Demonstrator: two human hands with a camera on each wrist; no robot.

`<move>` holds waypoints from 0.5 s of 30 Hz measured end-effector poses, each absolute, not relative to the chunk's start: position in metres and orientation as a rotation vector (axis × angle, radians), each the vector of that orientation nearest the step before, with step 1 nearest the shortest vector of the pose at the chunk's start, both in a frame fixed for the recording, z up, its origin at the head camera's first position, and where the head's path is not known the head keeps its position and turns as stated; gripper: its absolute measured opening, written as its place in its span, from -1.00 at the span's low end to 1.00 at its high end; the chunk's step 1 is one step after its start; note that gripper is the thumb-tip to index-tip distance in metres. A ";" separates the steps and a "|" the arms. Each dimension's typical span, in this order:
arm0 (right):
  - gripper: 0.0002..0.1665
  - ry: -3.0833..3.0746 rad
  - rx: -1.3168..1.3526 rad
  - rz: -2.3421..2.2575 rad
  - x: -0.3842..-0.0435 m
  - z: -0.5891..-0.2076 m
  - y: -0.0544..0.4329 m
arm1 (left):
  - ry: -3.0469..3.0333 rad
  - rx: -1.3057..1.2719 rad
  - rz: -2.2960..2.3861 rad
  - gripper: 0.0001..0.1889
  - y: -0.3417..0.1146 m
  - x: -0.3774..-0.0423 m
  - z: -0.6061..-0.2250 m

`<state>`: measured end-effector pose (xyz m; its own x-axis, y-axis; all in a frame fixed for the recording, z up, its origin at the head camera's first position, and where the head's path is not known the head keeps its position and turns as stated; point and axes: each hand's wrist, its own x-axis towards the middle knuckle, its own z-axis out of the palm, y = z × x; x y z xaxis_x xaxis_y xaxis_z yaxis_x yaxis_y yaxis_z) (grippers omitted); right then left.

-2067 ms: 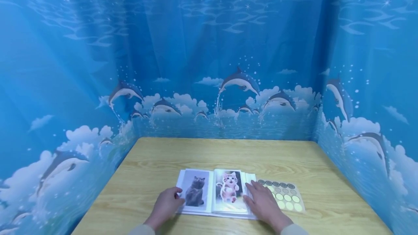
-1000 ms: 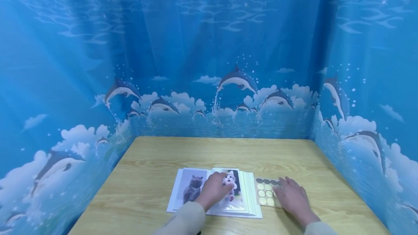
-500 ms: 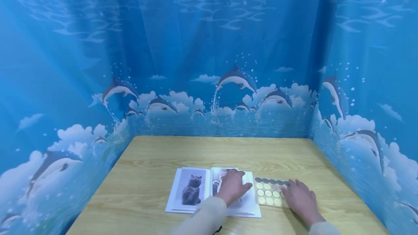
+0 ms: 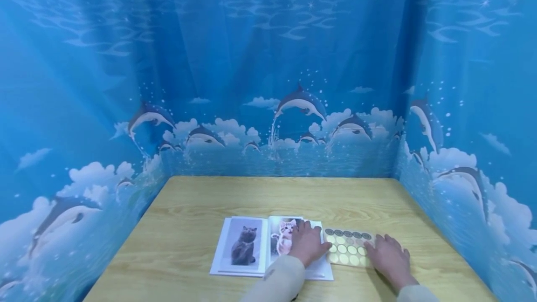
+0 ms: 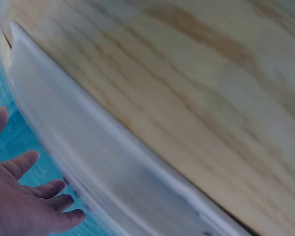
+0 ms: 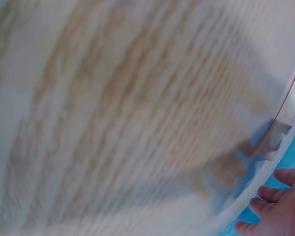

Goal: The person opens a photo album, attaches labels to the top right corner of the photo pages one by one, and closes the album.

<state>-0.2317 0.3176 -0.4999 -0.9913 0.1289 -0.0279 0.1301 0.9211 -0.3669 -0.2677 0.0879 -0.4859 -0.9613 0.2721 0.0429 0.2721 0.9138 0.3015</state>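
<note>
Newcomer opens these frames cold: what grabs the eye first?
The blue dolphin backdrop, filling the head view behind and on both sides of the wooden table. Next, the open album low in that view: grey cat photo left, kitten photo right, partly covered by the left hand. Beside it, a sheet of round pieces, the right hand at its right end.

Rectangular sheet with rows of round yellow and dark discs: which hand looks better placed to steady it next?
Probably the right hand: it lies at the right edge of the sheet. The left hand is also near the sheet, but lies over the open white photo album.
</note>
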 end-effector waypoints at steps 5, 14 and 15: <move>-0.06 3.076 0.213 -0.582 -0.232 -0.502 0.320 | -3.092 -0.451 -0.327 -0.33 0.096 -0.268 -0.492; -0.16 3.068 0.214 -0.576 -0.232 -0.506 0.319 | -3.111 -0.481 -0.203 -0.31 0.100 -0.266 -0.498; -0.17 3.067 0.216 -0.573 -0.232 -0.507 0.318 | -3.112 -0.484 -0.202 -0.31 0.100 -0.265 -0.498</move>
<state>-0.2317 0.3183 -0.5067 -0.9904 0.1329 -0.0391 0.1381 0.9233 -0.3583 -0.2653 0.1000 -0.4982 -0.9528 0.3034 0.0053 0.3016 0.9447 0.1286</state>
